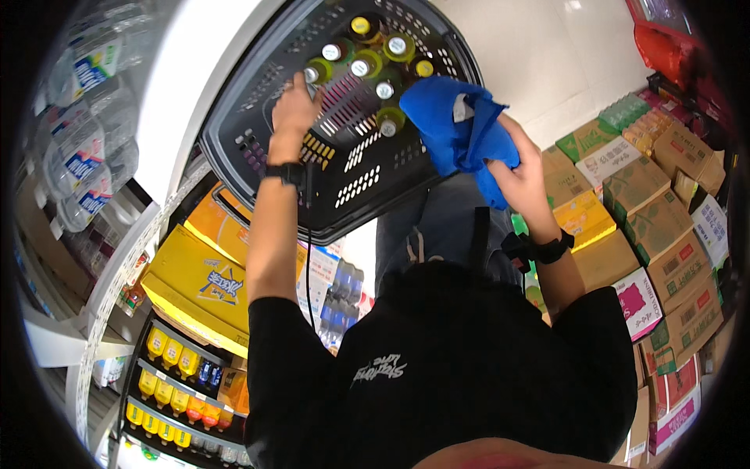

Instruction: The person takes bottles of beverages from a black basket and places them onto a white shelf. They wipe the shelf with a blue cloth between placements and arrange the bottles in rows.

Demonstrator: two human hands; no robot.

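Note:
A black plastic shopping basket [275, 205] lies before me, with several capped drink bottles [367, 63] standing in it. My left hand [297, 108] reaches into the basket, its fingers at the white cap of a green bottle [317, 70] at the left of the group; whether they grip it is unclear. In my right hand [518, 167] is a bunched blue cloth [445, 123] with a white tag, held over the basket's right side. The cloth hides part of the rim. Black straps circle both wrists.
Shelves with large clear plastic bottles [88, 164] run along the left, beside a white shelf edge [181, 76]. Yellow cartons [199, 287] and racks of small bottles [170, 352] stand lower left. Stacked cardboard cartons [662, 234] line the right. Pale floor tiles [545, 64] show beyond the basket.

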